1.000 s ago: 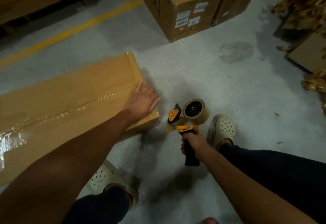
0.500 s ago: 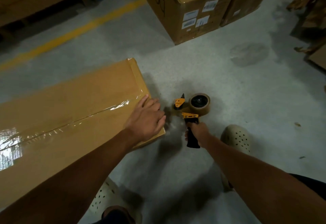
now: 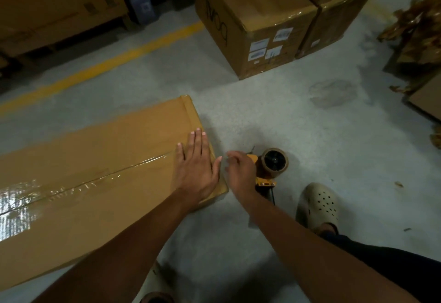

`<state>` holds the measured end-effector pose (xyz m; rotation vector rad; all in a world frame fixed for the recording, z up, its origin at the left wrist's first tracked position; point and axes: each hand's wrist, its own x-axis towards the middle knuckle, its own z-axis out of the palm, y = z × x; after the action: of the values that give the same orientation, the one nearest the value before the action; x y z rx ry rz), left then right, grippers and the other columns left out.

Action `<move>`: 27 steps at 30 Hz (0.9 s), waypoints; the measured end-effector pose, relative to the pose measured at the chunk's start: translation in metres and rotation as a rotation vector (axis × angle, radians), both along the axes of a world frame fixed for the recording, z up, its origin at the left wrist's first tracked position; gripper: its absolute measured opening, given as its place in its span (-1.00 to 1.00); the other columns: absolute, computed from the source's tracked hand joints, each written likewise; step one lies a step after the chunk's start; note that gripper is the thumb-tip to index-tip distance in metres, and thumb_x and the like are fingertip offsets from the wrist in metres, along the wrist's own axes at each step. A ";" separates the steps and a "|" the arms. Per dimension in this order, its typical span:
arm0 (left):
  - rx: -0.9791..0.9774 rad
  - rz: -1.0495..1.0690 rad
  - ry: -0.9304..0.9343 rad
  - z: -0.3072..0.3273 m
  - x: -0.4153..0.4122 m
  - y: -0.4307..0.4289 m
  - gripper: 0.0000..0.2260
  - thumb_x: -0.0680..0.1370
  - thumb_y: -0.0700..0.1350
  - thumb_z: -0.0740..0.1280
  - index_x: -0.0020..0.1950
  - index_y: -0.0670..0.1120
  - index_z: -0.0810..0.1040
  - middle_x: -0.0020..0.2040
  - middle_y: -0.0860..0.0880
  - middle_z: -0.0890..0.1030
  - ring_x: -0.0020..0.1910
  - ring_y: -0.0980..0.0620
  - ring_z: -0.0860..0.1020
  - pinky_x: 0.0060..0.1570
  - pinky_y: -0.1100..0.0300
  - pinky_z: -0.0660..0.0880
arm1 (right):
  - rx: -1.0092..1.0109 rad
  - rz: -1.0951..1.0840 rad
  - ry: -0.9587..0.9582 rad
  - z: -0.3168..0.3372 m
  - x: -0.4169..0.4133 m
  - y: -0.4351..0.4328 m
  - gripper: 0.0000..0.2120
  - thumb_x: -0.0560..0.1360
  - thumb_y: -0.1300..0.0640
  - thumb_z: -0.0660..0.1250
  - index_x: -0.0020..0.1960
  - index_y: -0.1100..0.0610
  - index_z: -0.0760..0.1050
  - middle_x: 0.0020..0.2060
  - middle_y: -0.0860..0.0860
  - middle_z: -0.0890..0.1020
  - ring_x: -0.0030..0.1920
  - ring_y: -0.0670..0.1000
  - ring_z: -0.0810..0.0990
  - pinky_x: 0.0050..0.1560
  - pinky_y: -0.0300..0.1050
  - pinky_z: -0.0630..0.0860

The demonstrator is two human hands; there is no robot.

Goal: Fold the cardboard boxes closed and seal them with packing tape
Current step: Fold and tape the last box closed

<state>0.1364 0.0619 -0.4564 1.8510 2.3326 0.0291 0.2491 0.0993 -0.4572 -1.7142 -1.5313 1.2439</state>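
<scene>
A long flat cardboard box [image 3: 95, 150] lies closed on the floor, with a strip of clear tape [image 3: 107, 177] running along its centre seam. My left hand [image 3: 195, 169] rests flat on the box's right end, fingers straight, over the end of the tape. My right hand [image 3: 241, 173] hovers just past that end with loosely curled fingers, and I see nothing held in them. Behind it, the orange tape dispenser [image 3: 265, 182] with its brown roll [image 3: 274, 163] lies on the floor, its black handle free of my hand.
Two large taped boxes [image 3: 250, 16] stand at the back. A yellow floor line [image 3: 107, 64] runs behind the flat box. Crumpled brown packing and cardboard [image 3: 417, 28] pile up at the right. My shoe [image 3: 319, 202] stands beside the dispenser. More cartons [image 3: 47, 4] sit back left.
My right hand has let go of the dispenser handle and moved left toward the box end. The dispenser now lies on the floor. My left hand has flattened on the box.
</scene>
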 end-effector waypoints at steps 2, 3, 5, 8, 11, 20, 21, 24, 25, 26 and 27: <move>-0.018 0.000 -0.009 -0.001 -0.003 0.003 -0.43 0.68 0.11 -0.22 0.63 -0.16 -0.12 0.64 -0.10 -0.13 0.61 -0.04 -0.17 0.55 -0.15 -0.06 | 0.052 0.075 0.022 0.008 -0.023 -0.015 -0.59 0.55 0.03 0.07 0.03 0.23 0.62 -0.08 0.12 0.69 -0.08 0.08 0.61 -0.07 -0.11 0.46; -0.026 -0.001 -0.010 0.000 -0.005 0.005 -0.44 0.68 0.08 -0.23 0.63 -0.15 -0.11 0.64 -0.09 -0.11 0.61 -0.04 -0.15 0.55 -0.12 -0.05 | 0.093 0.104 -0.008 0.008 -0.027 -0.021 -0.56 0.58 -0.02 0.03 0.08 0.20 0.61 -0.06 0.12 0.68 -0.07 0.09 0.61 -0.09 -0.13 0.43; -0.024 -0.020 0.000 0.003 -0.009 0.007 -0.43 0.65 0.06 -0.26 0.63 -0.13 -0.05 0.64 -0.07 -0.05 0.61 -0.04 -0.08 0.54 -0.09 0.00 | 0.178 0.158 -0.088 0.009 -0.027 -0.023 -0.52 0.62 -0.08 -0.03 0.19 0.15 0.56 -0.03 0.11 0.68 -0.05 0.11 0.63 -0.10 -0.14 0.42; -0.005 -0.049 -0.028 0.005 -0.019 0.008 -0.40 0.62 0.12 -0.26 0.64 -0.08 -0.04 0.64 -0.02 -0.06 0.61 -0.05 -0.07 0.53 -0.14 -0.04 | 0.204 0.299 -0.086 0.004 -0.020 -0.020 -0.58 0.66 -0.08 -0.06 0.25 0.08 0.47 -0.04 0.07 0.67 -0.08 0.11 0.65 -0.10 -0.07 0.51; -0.022 -0.016 -0.084 0.006 -0.037 0.029 -0.36 0.61 0.23 -0.26 0.64 -0.03 -0.10 0.64 0.04 -0.13 0.61 -0.05 -0.16 0.51 -0.23 -0.15 | 0.145 0.392 -0.190 0.000 -0.021 -0.017 -0.59 0.67 0.00 -0.01 0.46 0.06 0.30 0.12 0.10 0.64 0.07 0.13 0.64 0.05 -0.05 0.53; 0.025 0.116 0.009 0.000 -0.084 0.123 -0.39 0.65 0.21 -0.09 0.61 -0.10 0.07 0.55 -0.10 0.22 0.50 -0.16 0.17 0.45 -0.24 0.09 | -0.016 0.516 -0.339 0.015 -0.031 -0.003 -0.53 0.66 0.14 0.01 0.55 0.15 0.09 0.33 0.15 0.48 0.27 0.18 0.51 0.19 -0.04 0.42; 0.034 0.122 0.046 0.001 -0.086 0.128 -0.43 0.65 0.19 -0.06 0.55 -0.12 0.19 0.45 -0.11 0.33 0.40 -0.16 0.28 0.36 -0.21 0.19 | -0.004 0.503 -0.354 0.015 -0.036 0.003 -0.60 0.65 0.13 0.04 0.46 0.19 0.19 0.19 0.15 0.55 0.17 0.18 0.56 0.05 -0.05 0.43; 0.095 0.087 0.079 0.001 -0.094 0.141 -0.59 0.67 0.10 -0.02 0.29 -0.10 0.46 0.22 -0.09 0.48 0.21 -0.13 0.36 0.15 -0.10 0.28 | -0.101 0.394 -0.340 0.023 -0.057 0.019 -0.76 0.67 0.02 0.02 0.11 0.18 0.33 -0.04 0.14 0.56 0.04 0.21 0.57 -0.11 -0.04 0.35; 0.119 0.083 0.050 0.001 -0.099 0.145 -0.61 0.68 0.07 -0.02 0.22 -0.10 0.50 0.17 -0.09 0.51 0.19 -0.13 0.38 0.12 -0.08 0.28 | -0.109 0.382 -0.360 0.025 -0.063 0.025 -0.73 0.68 0.01 -0.01 0.07 0.19 0.34 -0.03 0.15 0.55 0.07 0.22 0.56 -0.10 -0.03 0.35; 0.133 0.086 0.007 0.000 -0.104 0.149 -0.61 0.69 0.05 -0.02 0.14 -0.09 0.54 0.11 -0.09 0.55 0.17 -0.12 0.39 0.11 -0.07 0.28 | -0.112 0.411 -0.385 0.027 -0.067 0.032 -0.70 0.69 0.04 -0.03 0.08 0.22 0.36 0.00 0.17 0.54 0.10 0.24 0.55 -0.06 -0.02 0.36; 0.132 0.096 -0.037 0.000 -0.108 0.154 -0.61 0.69 0.04 -0.02 0.05 -0.09 0.56 0.04 -0.10 0.59 0.15 -0.12 0.41 0.11 -0.06 0.29 | -0.118 0.453 -0.398 0.029 -0.071 0.039 -0.68 0.70 0.09 -0.06 0.14 0.27 0.39 0.06 0.21 0.53 0.14 0.25 0.53 0.00 0.00 0.38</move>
<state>0.0282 0.2158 -0.4569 1.7774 2.4460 0.2324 0.1776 0.1380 -0.4283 -1.8315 -2.2156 1.2739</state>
